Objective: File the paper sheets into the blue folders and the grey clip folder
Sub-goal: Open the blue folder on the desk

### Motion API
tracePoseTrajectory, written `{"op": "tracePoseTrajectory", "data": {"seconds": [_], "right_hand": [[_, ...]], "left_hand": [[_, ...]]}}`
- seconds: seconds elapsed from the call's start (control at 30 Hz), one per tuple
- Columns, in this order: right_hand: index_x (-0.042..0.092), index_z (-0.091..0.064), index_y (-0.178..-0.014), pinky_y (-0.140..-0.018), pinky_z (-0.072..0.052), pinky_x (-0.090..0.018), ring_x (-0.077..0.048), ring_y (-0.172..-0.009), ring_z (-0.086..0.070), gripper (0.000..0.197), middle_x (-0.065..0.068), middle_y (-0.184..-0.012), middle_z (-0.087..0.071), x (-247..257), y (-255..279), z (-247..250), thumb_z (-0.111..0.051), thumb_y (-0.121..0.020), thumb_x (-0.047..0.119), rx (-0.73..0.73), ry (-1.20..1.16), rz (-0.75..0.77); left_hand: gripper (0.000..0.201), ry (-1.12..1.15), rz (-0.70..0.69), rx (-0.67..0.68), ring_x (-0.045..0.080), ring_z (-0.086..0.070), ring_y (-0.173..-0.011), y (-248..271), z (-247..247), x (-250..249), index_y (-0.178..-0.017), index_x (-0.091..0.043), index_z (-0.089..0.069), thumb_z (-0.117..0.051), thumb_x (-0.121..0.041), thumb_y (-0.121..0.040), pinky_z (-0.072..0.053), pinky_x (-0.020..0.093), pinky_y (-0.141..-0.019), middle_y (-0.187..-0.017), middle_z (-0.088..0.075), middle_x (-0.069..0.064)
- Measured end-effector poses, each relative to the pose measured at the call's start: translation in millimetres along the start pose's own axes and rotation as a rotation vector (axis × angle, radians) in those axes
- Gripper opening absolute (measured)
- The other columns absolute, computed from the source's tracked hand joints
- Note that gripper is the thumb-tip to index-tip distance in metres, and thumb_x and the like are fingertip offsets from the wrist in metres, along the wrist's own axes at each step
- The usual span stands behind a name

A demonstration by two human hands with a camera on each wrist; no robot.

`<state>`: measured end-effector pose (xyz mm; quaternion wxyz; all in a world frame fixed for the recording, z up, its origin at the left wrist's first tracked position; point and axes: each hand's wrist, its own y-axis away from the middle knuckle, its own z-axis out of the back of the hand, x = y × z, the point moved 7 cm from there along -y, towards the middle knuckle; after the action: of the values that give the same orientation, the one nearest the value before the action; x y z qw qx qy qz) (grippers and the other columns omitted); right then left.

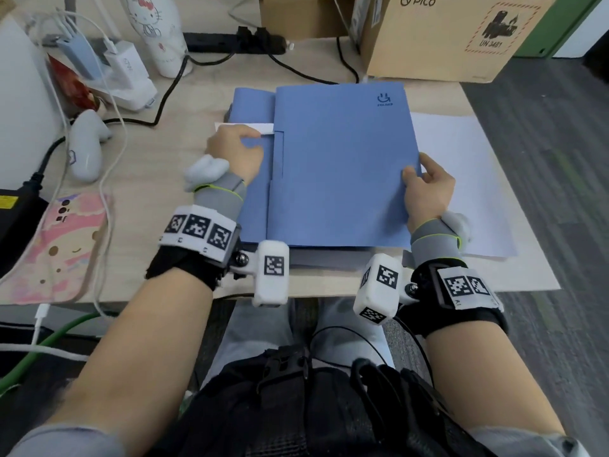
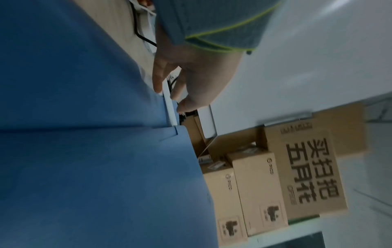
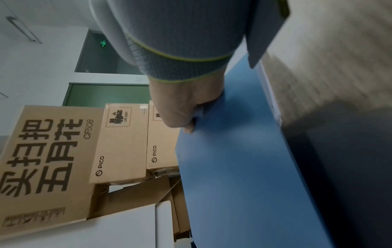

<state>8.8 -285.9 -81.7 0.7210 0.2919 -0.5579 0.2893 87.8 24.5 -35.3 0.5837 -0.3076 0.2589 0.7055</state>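
Your blue folder (image 1: 339, 166) lies flat mid-surface, matte blue with a small smiley logo in the far right corner, stacked on another blue folder (image 1: 253, 103) peeking out left. Your right hand (image 1: 428, 189) pinches its right edge, fingers curled under, thumb on top. Your left hand (image 1: 235, 151) has its fingers on a white paper sheet (image 1: 263, 128) poking out at the left; whether it pinches or just presses, can't tell. More white sheets (image 1: 461, 179) lie to the right.

Bare desk (image 1: 184, 103) lies left of the blue folders (image 1: 339, 166); behind stand cardboard boxes (image 1: 438, 37) and black cables (image 1: 296, 69); white sheets (image 1: 461, 179) cover the right.
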Motion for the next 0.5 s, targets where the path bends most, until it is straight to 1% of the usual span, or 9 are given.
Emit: {"op": "tracePoseTrajectory", "data": {"seconds": [0.07,0.1,0.13,0.17,0.23,0.3,0.37,0.43,0.5], "right_hand": [[0.021,-0.064,-0.120,-0.081,-0.051,-0.032,-0.017,-0.075,-0.053,0.038,-0.004,-0.078,-0.059,-0.7,-0.1,7.3,-0.057,-0.082,0.015,0.010,0.024,0.005],[0.021,-0.064,-0.118,-0.082,-0.051,-0.033,-0.018,-0.077,-0.055,0.039,-0.008,-0.087,-0.063,-1.0,0.3,10.2,-0.059,-0.080,0.017,0.029,0.036,0.004],[0.020,-0.065,-0.116,-0.081,-0.052,-0.032,-0.019,-0.079,-0.057,0.039,-0.011,-0.095,-0.066,-3.5,-0.4,12.2,-0.061,-0.078,0.019,0.053,0.053,0.000],[0.017,-0.066,-0.113,-0.078,-0.052,-0.030,-0.019,-0.082,-0.058,0.036,-0.010,-0.100,-0.067,-4.8,-0.2,13.3,-0.063,-0.077,0.018,0.084,0.070,-0.006],[0.012,-0.069,-0.103,-0.077,-0.052,-0.029,-0.020,-0.085,-0.061,0.023,-0.007,-0.099,-0.068,-7.6,3.8,16.1,-0.064,-0.080,0.013,0.186,0.056,-0.038],[0.010,-0.070,-0.091,-0.079,-0.051,-0.031,-0.020,-0.083,-0.062,0.011,-0.006,-0.095,-0.069,-6.1,11.7,16.1,-0.064,-0.083,0.012,0.301,0.020,-0.057],[0.010,-0.068,-0.089,-0.076,-0.048,-0.026,-0.015,-0.078,-0.060,0.009,-0.003,-0.091,-0.067,-4.0,15.2,18.9,-0.063,-0.085,0.016,0.355,0.021,-0.058],[0.009,-0.069,-0.088,-0.074,-0.047,-0.023,-0.013,-0.080,-0.061,0.017,-0.002,-0.093,-0.067,-1.5,14.8,18.1,-0.064,-0.083,0.024,0.366,0.081,-0.068],[0.014,-0.071,-0.096,-0.085,-0.048,-0.027,-0.019,-0.102,-0.059,0.039,-0.003,-0.107,-0.067,3.1,14.6,17.9,-0.066,-0.071,0.043,0.348,0.133,-0.079]], "left_hand": [[0.032,-0.098,-0.074,0.025,0.027,-0.056,-0.116,8.7,-14.7,-7.4,-0.117,-0.017,-0.065,-0.056,-0.017,-0.087,-0.043,0.026,-0.098,-0.129,-0.061,0.006],[0.031,-0.121,-0.098,0.050,0.027,-0.054,-0.120,13.1,-21.9,-10.5,-0.117,-0.016,-0.066,-0.056,-0.018,-0.088,-0.041,0.027,-0.101,-0.128,-0.062,0.007],[0.031,-0.136,-0.085,0.107,0.027,-0.054,-0.121,17.2,-30.6,-11.2,-0.116,-0.015,-0.066,-0.056,-0.019,-0.088,-0.041,0.028,-0.100,-0.127,-0.063,0.007],[0.030,-0.150,-0.081,0.155,0.027,-0.055,-0.120,20.5,-38.6,-10.7,-0.115,-0.014,-0.067,-0.056,-0.019,-0.088,-0.041,0.028,-0.100,-0.125,-0.064,0.007],[0.031,-0.190,-0.076,0.213,0.028,-0.053,-0.122,25.2,-52.1,-9.6,-0.115,-0.013,-0.066,-0.058,-0.022,-0.087,-0.043,0.031,-0.103,-0.123,-0.065,0.007],[0.035,-0.246,-0.077,0.236,0.031,-0.049,-0.125,25.9,-56.7,-8.4,-0.118,-0.012,-0.064,-0.058,-0.025,-0.086,-0.041,0.035,-0.105,-0.127,-0.062,0.008],[0.036,-0.303,-0.085,0.243,0.034,-0.047,-0.126,25.4,-58.4,-8.8,-0.118,-0.010,-0.063,-0.057,-0.026,-0.087,-0.040,0.037,-0.106,-0.129,-0.060,0.010],[0.035,-0.340,-0.096,0.258,0.036,-0.048,-0.124,25.8,-60.2,-10.4,-0.117,-0.007,-0.063,-0.055,-0.025,-0.089,-0.040,0.038,-0.105,-0.128,-0.060,0.013],[0.036,-0.376,-0.104,0.282,0.037,-0.047,-0.124,28.5,-62.0,-12.6,-0.119,-0.004,-0.062,-0.053,-0.023,-0.090,-0.039,0.038,-0.106,-0.129,-0.059,0.016]]}}
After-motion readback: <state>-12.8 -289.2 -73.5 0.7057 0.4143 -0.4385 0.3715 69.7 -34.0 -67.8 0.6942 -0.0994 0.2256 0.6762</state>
